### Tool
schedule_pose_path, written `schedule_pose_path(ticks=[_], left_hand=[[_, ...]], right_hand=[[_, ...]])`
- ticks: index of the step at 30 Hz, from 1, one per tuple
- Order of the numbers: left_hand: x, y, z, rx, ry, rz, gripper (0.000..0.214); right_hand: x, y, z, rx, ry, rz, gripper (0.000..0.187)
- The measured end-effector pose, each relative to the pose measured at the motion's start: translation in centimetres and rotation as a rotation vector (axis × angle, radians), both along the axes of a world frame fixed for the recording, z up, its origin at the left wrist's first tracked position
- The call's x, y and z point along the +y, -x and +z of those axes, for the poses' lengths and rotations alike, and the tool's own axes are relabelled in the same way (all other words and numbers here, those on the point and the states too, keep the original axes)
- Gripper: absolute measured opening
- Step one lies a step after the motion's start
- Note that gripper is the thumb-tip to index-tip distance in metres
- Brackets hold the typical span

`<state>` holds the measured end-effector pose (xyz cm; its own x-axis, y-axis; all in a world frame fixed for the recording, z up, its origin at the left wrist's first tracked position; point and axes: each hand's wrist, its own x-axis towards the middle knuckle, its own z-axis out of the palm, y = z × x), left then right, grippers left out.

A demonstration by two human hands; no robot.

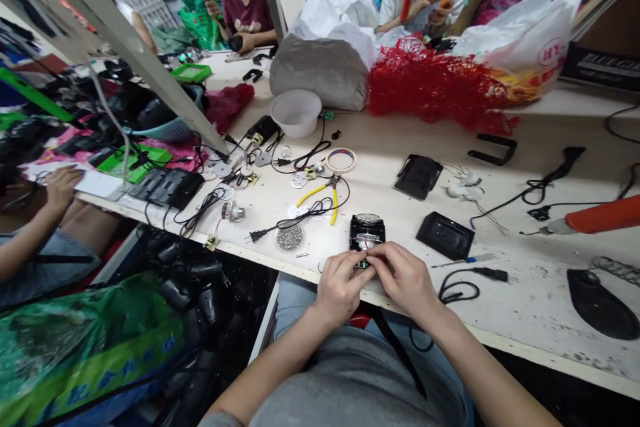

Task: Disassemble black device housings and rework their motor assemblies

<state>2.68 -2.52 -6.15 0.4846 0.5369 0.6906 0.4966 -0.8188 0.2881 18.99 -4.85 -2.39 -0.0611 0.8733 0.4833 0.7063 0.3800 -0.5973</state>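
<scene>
1. Workbench [500, 307]: white top, scuffed, bearing every item below. Landmark for all entries: yellow-handled pliers [323, 197], lying flat near the middle of the top.
2. White plastic bag [530, 33]: far behind the pliers and well to the right, slumped on its side.
3. Red netting [430, 87]: far behind the pliers, to the right, touching the bag.
4. Grey bundle [320, 70]: far behind the pliers, straight back, just beside the netting.
5. White bowl [296, 112]: behind the pliers, upright, just in front of the grey bundle.
6. Left hand [340, 287]: nearer than the pliers and slightly right, at the bench edge. The fingers are curled and the tips are pinched together on a small part [364, 263].
7. Right hand [405, 277]: nearer than the pliers and further right, fingertips meeting the left hand's and pinched on the same part.
8. Black housing [367, 230]: just right of the pliers and nearer, open side up with wires showing. Its near edge touches both sets of fingertips.
9. Two black covers [419, 175]: right of the pliers, one level with them and one nearer, both lying flat and well apart from each other.
10. Tape roll [341, 159]: just behind the pliers, flat.
11. Round dish of small metal pieces [289, 237]: just nearer than the pliers, to the left.
12. Small part: at the housing's near edge, too small to identify further.
</scene>
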Motion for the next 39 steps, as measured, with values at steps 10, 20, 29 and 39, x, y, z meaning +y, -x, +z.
schedule_pose_path(ticks=[10, 20, 29, 39], left_hand=[[0.0, 0.1, -0.2, -0.016, 0.005, -0.012, 0.028], [-0.1, 0.1, -0.7, -0.037, 0.039, -0.007, 0.037], [0.1, 0.1, -0.1, -0.046, 0.038, -0.023, 0.041], [0.1, 0.0, -0.4, -0.068, 0.030, -0.019, 0.043]], right_hand=[[-1.0, -1.2, 1.6, -0.403, -0.114, -0.085, 0.038], [-1.3, -0.9, -0.4, -0.408, -0.066, -0.216, 0.041], [-1.4, -1.4, 0.3, -0.268, -0.022, -0.169, 0.036], [-0.7, -14.1, -0.7, -0.409, 0.349, -0.449, 0.093]])
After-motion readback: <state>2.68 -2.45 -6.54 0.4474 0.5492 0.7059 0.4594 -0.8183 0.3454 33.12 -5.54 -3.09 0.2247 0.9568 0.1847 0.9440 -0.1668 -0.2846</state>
